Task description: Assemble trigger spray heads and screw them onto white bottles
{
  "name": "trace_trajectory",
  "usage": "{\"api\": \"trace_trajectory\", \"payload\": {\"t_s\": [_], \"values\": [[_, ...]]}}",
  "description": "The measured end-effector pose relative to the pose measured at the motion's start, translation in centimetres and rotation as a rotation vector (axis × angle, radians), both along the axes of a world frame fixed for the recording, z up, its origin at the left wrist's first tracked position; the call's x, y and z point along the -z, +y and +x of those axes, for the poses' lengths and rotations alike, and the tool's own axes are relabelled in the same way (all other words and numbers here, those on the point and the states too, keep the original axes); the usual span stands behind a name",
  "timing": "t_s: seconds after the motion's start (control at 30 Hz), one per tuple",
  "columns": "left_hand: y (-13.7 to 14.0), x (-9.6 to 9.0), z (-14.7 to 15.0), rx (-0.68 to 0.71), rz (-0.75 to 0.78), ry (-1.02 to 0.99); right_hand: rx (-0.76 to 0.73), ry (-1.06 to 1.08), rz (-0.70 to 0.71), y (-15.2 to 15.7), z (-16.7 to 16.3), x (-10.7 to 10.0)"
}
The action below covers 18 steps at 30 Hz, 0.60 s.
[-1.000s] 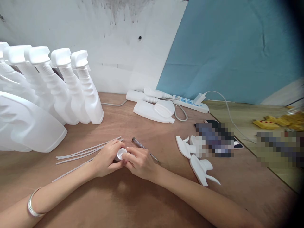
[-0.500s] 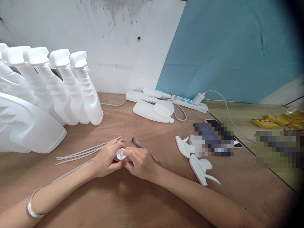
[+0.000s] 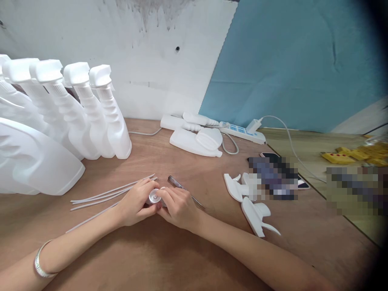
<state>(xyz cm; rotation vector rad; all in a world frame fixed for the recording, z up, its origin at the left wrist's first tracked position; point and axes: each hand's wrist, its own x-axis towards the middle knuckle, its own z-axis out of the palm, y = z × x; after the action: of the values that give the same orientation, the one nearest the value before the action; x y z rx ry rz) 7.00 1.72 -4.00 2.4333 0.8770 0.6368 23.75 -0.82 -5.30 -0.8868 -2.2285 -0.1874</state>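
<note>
Head view: two bare hands meet over a brown worktop [image 3: 169,266], holding a small white round part [image 3: 154,196], its open end tilted up. The left hand [image 3: 138,204] has its fingers clamped around it; the right hand [image 3: 181,207] has its fingers bent and gripping its right side. A screwdriver [image 3: 176,182] lies just beyond the right hand. Thin white tubes [image 3: 104,195] lie near the left hand, partly behind that arm. White spray heads [image 3: 253,216] lie farther right; white spray bottles [image 3: 119,135] stand at far left.
</note>
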Motion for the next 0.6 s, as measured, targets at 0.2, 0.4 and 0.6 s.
{"api": "trace_trajectory", "payload": {"t_s": [0.2, 0.4, 0.6], "values": [[-0.09, -0.1, 0.0, -0.005, 0.009, 0.013, 0.022, -0.004, -0.009, -0.11, -0.18, 0.29], [-0.07, -0.12, 0.02, -0.003, 0.017, 0.012, 0.036, -0.036, -0.046, -0.13, -0.24, 0.55], [-0.06, -0.05, 0.04, -0.004, 0.005, 0.015, 0.023, -0.041, -0.042, -0.18, -0.14, 0.35]]}}
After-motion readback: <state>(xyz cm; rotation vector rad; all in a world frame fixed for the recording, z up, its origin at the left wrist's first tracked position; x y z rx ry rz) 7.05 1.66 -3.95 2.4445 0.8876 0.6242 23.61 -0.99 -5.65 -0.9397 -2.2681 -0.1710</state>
